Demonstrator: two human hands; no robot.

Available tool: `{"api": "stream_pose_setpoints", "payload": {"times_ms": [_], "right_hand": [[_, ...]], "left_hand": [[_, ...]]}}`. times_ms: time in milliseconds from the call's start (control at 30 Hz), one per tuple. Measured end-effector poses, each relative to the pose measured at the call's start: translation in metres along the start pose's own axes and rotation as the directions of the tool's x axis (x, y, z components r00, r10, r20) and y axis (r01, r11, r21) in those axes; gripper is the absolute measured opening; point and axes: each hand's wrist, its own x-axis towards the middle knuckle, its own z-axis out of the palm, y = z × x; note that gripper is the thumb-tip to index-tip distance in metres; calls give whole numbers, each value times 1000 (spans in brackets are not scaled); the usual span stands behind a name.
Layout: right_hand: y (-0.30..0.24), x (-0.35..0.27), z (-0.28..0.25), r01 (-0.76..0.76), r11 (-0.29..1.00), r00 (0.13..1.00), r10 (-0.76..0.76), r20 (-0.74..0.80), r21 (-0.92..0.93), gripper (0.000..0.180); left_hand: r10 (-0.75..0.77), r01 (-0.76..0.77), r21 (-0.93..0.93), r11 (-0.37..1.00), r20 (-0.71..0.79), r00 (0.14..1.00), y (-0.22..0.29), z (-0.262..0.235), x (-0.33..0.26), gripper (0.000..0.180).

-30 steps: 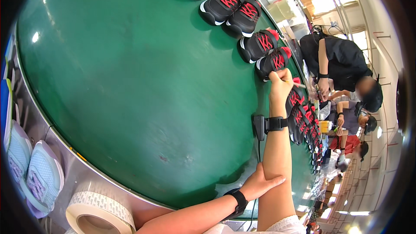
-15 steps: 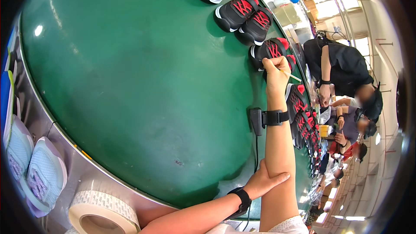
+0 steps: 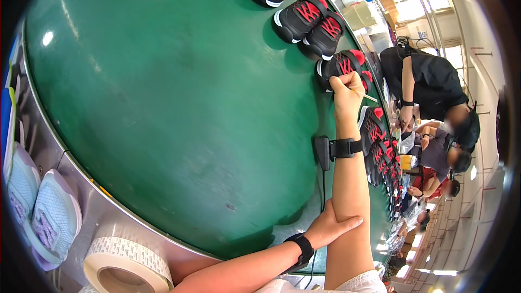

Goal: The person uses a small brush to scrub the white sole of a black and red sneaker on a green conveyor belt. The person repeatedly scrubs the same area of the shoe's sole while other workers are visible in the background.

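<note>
My right hand (image 3: 347, 96) is closed in a pinch on a thin pale stick (image 3: 367, 95), which sticks out on its right side. The hand is over the front of a black sneaker (image 3: 341, 67) with red laces, partly hiding it and its mate; whether they touch I cannot tell. My left hand (image 3: 330, 224) is wrapped round my right forearm (image 3: 350, 195) near the elbow. Pairs of the same black and red shoes (image 3: 308, 19) stand in a row along the far edge of the green belt (image 3: 163, 119).
A paper label roll (image 3: 127, 263) and light blue shoes (image 3: 54, 217) lie on the metal ledge at the lower left. A cable runs from the black device (image 3: 324, 149) strapped to my right wrist. Several people work across the belt, one in black (image 3: 429, 81).
The shoes and a mark on the green belt have shifted slightly right and down. My hands have hardly moved. People in the background have changed their arm positions.
</note>
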Motion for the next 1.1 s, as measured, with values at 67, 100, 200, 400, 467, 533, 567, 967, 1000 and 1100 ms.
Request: {"api": "stream_pose_setpoints", "payload": {"times_ms": [67, 100, 200, 400, 467, 533, 567, 967, 1000, 1100], "right_hand": [[-4, 0, 5, 2, 1000, 1000, -2, -4, -9, 15], [-5, 0, 5, 1, 1000, 1000, -2, -6, -15, 15], [-5, 1, 7, 3, 1000, 1000, -4, -15, -29, 16], [0, 1, 5, -11, 1000, 1000, 11, -24, -12, 18], [0, 1, 3, -9, 1000, 1000, 9, -29, -11, 19], [1, 1, 5, 1, 999, 1000, -2, -19, -33, 19], [1, 0, 5, 6, 999, 1000, -7, -14, -45, 19], [-25, 12, 15, 31, 891, 981, 60, -185, 454, 19], [-33, 16, 19, 13, 873, 991, 56, -125, 487, 17], [-36, 29, 26, -42, 913, 999, 41, 10, 407, 14]], "left_hand": [[14, -14, 8, 1000, 2, 1000, 1, -4, -2, 86], [13, -13, 4, 1000, 5, 1000, 1, -5, -2, 85], [14, -13, -6, 1000, 13, 1000, 2, -7, -2, 83], [69, -69, -11, 998, 40, 997, 2, -11, -1, 77], [69, -68, -17, 998, 54, 996, 5, -12, -2, 75], [75, -75, -1, 997, 47, 996, 6, -14, -2, 75], [78, -79, 6, 997, 45, 996, 7, -15, -3, 75], [-52, 52, 3, 999, 187, 981, 32, -24, -13, 80], [-48, 54, -20, 998, 209, 977, 38, -26, -14, 82], [-10, 36, -95, 995, 256, 967, 50, -28, -16, 86]]}}
